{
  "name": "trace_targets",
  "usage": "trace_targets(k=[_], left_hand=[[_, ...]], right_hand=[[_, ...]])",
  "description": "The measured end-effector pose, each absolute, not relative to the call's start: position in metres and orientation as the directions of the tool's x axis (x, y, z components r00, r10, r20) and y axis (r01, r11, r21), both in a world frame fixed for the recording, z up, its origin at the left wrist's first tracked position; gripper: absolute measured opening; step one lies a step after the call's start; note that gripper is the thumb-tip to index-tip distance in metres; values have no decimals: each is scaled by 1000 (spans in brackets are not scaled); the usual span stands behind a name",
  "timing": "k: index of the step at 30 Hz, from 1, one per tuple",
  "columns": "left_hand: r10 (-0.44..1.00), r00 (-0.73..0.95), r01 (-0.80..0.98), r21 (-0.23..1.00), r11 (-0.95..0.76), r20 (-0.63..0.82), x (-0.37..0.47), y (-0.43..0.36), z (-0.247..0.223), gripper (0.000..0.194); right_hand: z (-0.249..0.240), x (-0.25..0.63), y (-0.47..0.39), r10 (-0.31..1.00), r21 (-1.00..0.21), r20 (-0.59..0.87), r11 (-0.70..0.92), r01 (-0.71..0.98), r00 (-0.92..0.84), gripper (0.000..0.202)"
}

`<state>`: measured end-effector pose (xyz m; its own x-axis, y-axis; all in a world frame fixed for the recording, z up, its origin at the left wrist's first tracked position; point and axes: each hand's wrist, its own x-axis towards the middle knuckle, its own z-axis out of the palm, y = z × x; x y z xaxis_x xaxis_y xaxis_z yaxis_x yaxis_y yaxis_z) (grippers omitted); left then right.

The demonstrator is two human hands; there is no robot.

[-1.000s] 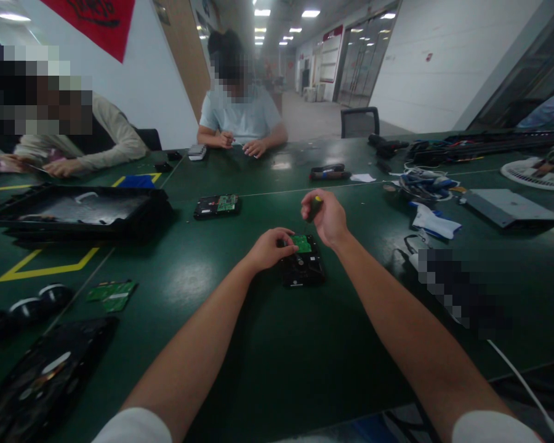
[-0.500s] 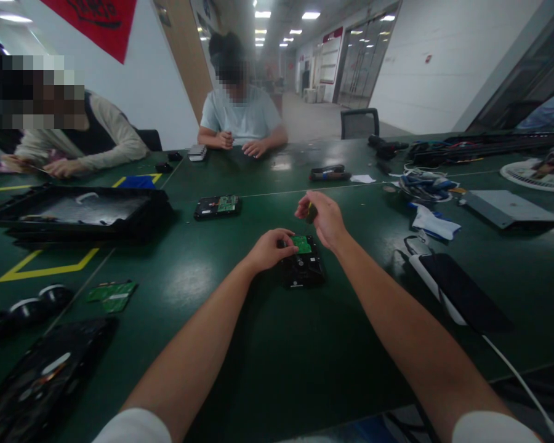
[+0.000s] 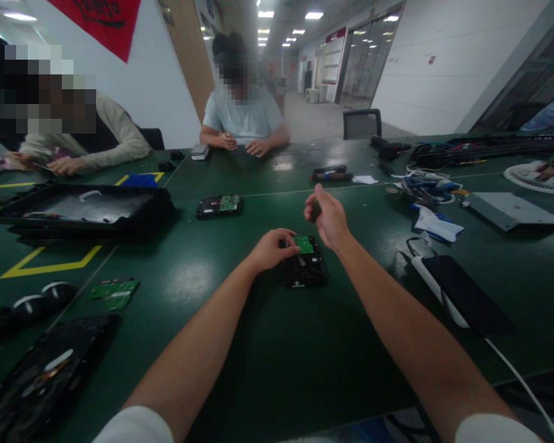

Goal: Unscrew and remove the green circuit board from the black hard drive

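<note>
A black hard drive [image 3: 305,269] with a small green circuit board [image 3: 303,244] on top lies on the dark green table [image 3: 268,351] in front of me. My left hand [image 3: 272,248] rests on the drive's far left corner, fingertips touching the green board. My right hand [image 3: 329,216] hovers just above and right of the drive, fingers closed around a dark screwdriver handle [image 3: 315,210]; its tip is hidden.
A second drive [image 3: 220,206] lies farther back. A black tray [image 3: 78,209] and loose green boards [image 3: 114,293] are at left, a dark device [image 3: 461,294] with a white cable, tools and cables at right. Two other people sit across the table.
My right hand has turned the screwdriver handle between its fingers and shifted slightly right. My left hand stays on the drive.
</note>
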<state>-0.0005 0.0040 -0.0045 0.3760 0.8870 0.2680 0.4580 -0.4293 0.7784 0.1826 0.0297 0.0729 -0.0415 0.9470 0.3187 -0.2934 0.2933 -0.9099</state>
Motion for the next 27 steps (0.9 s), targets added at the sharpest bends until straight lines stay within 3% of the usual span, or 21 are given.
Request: trace_targets(k=[8, 15, 18, 22, 27], left_hand=[[896, 371, 457, 792, -403, 242, 1, 2, 1, 14], [903, 356, 437, 812, -387, 240, 1, 5, -3, 14], [910, 344, 429, 823, -373, 233, 1, 5, -5, 15], [912, 345, 420, 833, -360, 220, 0, 4, -5, 14], [924, 326, 486, 803, -344, 198, 1, 5, -4, 15]], right_hand=[[87, 185, 25, 927, -901, 375, 361, -240, -11, 58], [123, 194, 10, 872, -858, 488, 488, -160, 40, 41], [143, 203, -3, 860, -861, 508, 507, 41, 44, 30], [142, 223, -20, 902, -804, 431, 379, 458, 11, 25], [100, 258, -50, 801, -820, 415, 122, 559, 432, 38]])
